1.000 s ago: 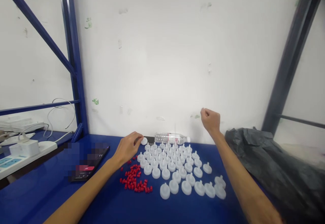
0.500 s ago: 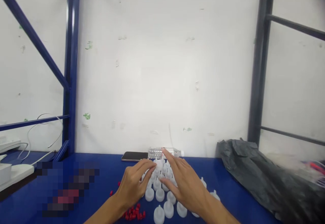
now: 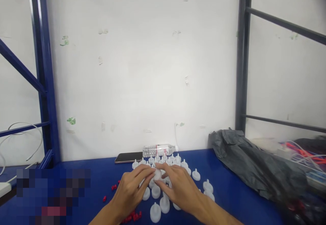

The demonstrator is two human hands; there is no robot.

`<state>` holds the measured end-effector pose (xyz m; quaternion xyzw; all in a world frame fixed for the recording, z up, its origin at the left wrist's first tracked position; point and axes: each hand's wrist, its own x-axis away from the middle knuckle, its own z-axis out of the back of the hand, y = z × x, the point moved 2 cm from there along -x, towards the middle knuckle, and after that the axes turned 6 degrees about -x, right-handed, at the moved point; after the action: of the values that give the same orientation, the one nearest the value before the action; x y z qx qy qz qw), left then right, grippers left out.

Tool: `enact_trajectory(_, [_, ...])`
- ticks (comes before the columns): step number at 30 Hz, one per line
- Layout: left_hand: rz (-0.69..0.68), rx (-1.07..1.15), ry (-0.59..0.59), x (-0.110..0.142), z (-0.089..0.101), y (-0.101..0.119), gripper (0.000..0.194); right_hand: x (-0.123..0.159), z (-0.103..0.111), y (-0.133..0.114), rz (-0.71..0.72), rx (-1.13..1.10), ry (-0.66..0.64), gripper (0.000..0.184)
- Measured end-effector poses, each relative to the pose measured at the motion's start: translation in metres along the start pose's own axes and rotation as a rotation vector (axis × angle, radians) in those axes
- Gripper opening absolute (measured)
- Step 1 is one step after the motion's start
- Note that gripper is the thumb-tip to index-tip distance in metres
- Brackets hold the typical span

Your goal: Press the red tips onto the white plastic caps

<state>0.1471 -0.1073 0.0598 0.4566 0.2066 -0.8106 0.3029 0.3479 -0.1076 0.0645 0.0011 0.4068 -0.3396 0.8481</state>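
Observation:
Both my hands meet over a cluster of several white plastic caps (image 3: 164,203) on the blue table (image 3: 229,197). My left hand (image 3: 131,189) and my right hand (image 3: 178,187) pinch one white cap (image 3: 157,174) between their fingertips, just above the others. Small red plastic pieces (image 3: 132,215) lie scattered by my left wrist, partly hidden under it.
A clear water bottle (image 3: 159,149) lies on its side against the white wall, with a phone (image 3: 127,157) flat beside it. A crumpled dark plastic bag (image 3: 254,167) covers the right side. Blue frame posts (image 3: 42,75) stand left, a grey post (image 3: 240,65) right, cables (image 3: 305,153) far right.
My right hand came down from a raised fist to the caps, and both hands closed together on one white cap. The view swung right and tilted up.

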Motion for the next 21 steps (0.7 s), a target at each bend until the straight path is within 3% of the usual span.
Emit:
enact_trajectory(5, [-0.042, -0.002, -0.042, 0.0, -0.002, -0.009, 0.015, -0.002, 0.005, 0.003, 0.019, 0.009, 0.014, 0.036])
enact_trajectory(14, [-0.019, -0.091, -0.161, 0.001, -0.004, -0.013, 0.019, -0.003, 0.01, -0.001, 0.151, 0.061, -0.019, 0.041])
enact_trajectory(21, [0.011, -0.067, -0.147, 0.0, -0.002, -0.012, 0.02, -0.002, 0.01, -0.002, 0.154, 0.046, 0.014, 0.042])
